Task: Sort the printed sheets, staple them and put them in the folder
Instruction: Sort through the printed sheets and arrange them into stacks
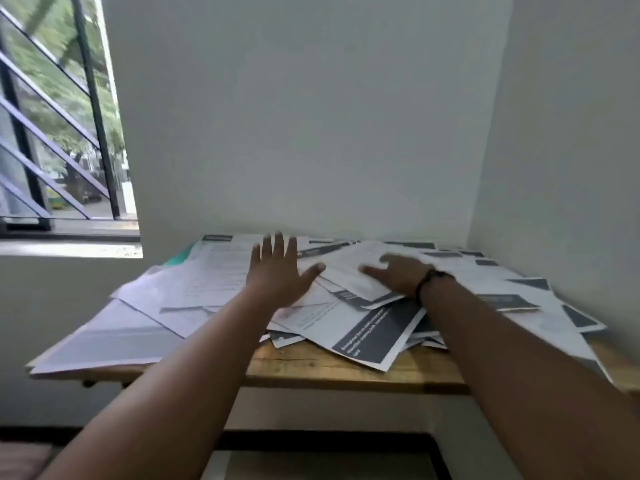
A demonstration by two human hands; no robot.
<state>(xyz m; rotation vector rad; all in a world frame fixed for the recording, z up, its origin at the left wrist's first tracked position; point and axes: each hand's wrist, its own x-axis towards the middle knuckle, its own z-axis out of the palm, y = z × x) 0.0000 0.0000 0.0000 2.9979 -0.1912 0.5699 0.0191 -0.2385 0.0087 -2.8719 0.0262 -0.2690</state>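
So this looks like the very start of the sorting step, nothing's been stapled or filed as far as I can tell. The printed sheets [346, 306] are spread in a messy overlapping heap across the wooden table [346, 370] in the lower middle of the frame, some hanging over the left edge, many with dark header bands. The left hand [278, 275] is just left of centre, fingers straight and spread, hovering over or barely brushing the pile, holding nothing. The right hand [398, 275] sits just right of centre, lying on top of a sheet with fingers loosely bent; it's blurry, so I honestly can't tell if it's pinching that page or only pressing on it. My guess for the next move: pick one sheet off the top, read its header, and start separate piles, which means clearing some bare table first because there's hardly any free. Containers: the only candidate for the folder is a teal thing [180, 256] peeking out from under the papers near the back left of the table, below the window [59, 116]. Mostly buried, so can't say if it's open or what's inside. No stapler visible anywhere, probably under the heap.
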